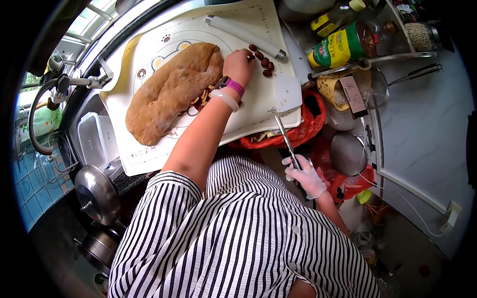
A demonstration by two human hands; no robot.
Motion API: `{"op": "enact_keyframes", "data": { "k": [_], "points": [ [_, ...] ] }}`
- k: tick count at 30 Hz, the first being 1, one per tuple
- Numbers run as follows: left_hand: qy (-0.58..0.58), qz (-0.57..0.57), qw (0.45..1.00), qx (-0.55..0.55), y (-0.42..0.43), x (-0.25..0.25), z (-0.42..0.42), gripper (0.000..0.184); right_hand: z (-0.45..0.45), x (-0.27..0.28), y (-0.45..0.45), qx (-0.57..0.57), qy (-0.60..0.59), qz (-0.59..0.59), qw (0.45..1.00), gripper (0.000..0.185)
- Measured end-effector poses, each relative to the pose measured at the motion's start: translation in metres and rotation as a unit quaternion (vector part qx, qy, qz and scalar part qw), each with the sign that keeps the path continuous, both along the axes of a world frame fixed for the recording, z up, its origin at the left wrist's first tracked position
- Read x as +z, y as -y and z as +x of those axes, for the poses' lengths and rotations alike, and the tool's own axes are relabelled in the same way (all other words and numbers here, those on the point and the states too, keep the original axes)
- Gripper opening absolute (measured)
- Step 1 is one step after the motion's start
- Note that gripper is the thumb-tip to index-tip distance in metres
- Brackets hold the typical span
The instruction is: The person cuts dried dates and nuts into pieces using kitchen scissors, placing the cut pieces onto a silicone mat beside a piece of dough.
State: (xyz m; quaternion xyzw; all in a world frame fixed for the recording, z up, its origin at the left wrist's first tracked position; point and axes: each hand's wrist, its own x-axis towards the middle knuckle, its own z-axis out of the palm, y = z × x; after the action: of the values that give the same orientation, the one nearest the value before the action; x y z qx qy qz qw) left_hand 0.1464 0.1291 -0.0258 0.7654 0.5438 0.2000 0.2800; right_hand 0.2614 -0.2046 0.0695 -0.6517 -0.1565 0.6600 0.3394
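My left hand point(239, 64), with a purple watch and a pale bangle on its wrist, is closed at the fingertips on a dark red date beside a short row of red dates point(265, 62). Just left of it, a long brown slab of dough point(174, 89) lies on the white printed mat point(144, 161). Chopped date pieces point(201, 99) are partly hidden by my left forearm. My right hand point(307, 178), in a clear glove, grips a knife point(284, 134) by its dark handle, blade pointing up past the mat's near right edge.
A clear rolling pin point(246, 37) lies across the mat's far side, and a white scraper point(287, 93) near its right edge. A red bag point(312, 121) hangs beside the mat. Bottles point(343, 44) stand on a rack at the right. A clear container point(94, 134) is at the left.
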Motion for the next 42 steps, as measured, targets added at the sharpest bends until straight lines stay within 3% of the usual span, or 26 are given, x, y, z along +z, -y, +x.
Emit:
{"op": "enact_keyframes", "data": {
  "k": [1,2,3,5,8,10,12,14,18,27,42],
  "points": [
    [0.049,-0.043,0.998,0.01,0.006,0.005,-0.005,0.029,0.001,0.003,-0.005,0.032,0.035,0.011,0.999,0.023],
    [0.165,-0.176,0.97,0.038,0.013,0.011,-0.011,0.029,0.0,-0.002,-0.008,0.034,0.047,0.023,0.998,0.025],
    [0.163,-0.175,0.97,0.039,0.024,0.014,-0.02,0.029,-0.001,-0.007,-0.012,0.036,0.059,0.036,0.997,0.027],
    [0.433,-0.332,0.829,0.121,0.048,0.022,-0.041,0.033,-0.007,-0.008,-0.029,0.041,0.072,0.051,0.995,0.028],
    [0.498,-0.455,0.717,0.177,0.088,0.053,-0.072,0.037,-0.022,-0.006,-0.064,0.072,0.093,0.067,0.991,0.031],
    [0.522,-0.461,0.686,0.21,0.106,0.055,-0.087,0.037,-0.028,-0.014,-0.08,0.18,0.162,0.12,0.963,0.039],
    [0.535,-0.457,0.666,0.247,0.117,0.058,-0.096,0.036,-0.037,-0.015,-0.096,0.22,0.185,0.087,0.954,0.045],
    [0.547,-0.443,0.656,0.271,0.124,0.055,-0.102,0.034,-0.046,-0.012,-0.106,0.271,0.225,0.084,0.932,0.06],
    [0.568,-0.42,0.636,0.312,0.129,0.049,-0.11,0.03,-0.055,-0.027,-0.109,0.308,0.268,0.086,0.909,0.063],
    [0.579,-0.402,0.624,0.337,0.127,0.047,-0.114,0.029,-0.055,-0.024,-0.124,0.329,0.263,0.122,0.899,0.034],
    [0.547,-0.405,0.65,0.337,0.125,0.038,-0.118,0.033,-0.059,-0.015,-0.136,0.363,0.351,0.077,0.86,0.036]
  ]
}}
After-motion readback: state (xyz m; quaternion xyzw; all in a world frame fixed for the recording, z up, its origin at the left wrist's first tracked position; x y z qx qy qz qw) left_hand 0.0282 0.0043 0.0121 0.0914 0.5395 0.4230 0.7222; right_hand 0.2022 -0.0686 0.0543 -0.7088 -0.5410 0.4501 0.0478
